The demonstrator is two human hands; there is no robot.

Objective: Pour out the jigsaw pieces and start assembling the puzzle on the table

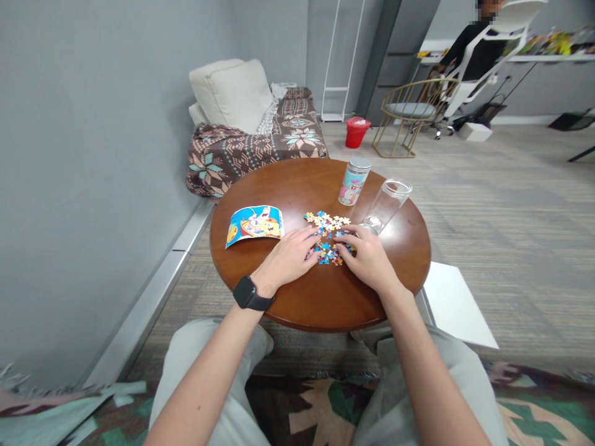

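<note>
A heap of small coloured puzzle pieces lies on the round brown wooden table. My left hand, with a black watch on its wrist, rests flat on the table, fingers stretched onto the left side of the heap. My right hand lies on the right side of the heap, fingers curled loosely over some pieces. A colourful cartoon picture card lies left of the heap. Behind the heap stand a printed puzzle can and a clear plastic tube tilted on its side.
A low couch with a patterned blanket and white cushions stands behind the table by the grey wall. A red bucket, a gold wire chair and a seated person at a desk are farther back. A white board lies right of the table.
</note>
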